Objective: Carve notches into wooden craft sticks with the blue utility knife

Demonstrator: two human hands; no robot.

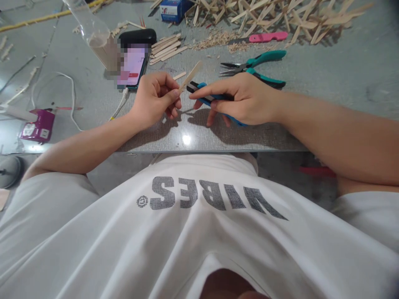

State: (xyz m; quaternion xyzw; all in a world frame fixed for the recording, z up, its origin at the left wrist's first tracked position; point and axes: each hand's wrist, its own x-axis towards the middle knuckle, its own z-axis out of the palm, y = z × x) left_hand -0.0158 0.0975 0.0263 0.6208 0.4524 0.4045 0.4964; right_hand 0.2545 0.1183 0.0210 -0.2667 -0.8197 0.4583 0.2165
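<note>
Between thumb and fingers, my left hand pinches a flat wooden stick that points up and to the right. My right hand is wrapped round a blue and black hand tool, its dark tip close to the stick's right side. Whether the tip touches the stick I cannot tell. A short piece of wood lies on the table just behind my left hand. Teal-handled long-nose pliers rest with jaws parted behind my right hand.
Flat sticks lie beside a phone with a white cable. Behind are wood shavings, a pink-handled blade, joined sticks and a blue box. A clear bottle and purple box are left.
</note>
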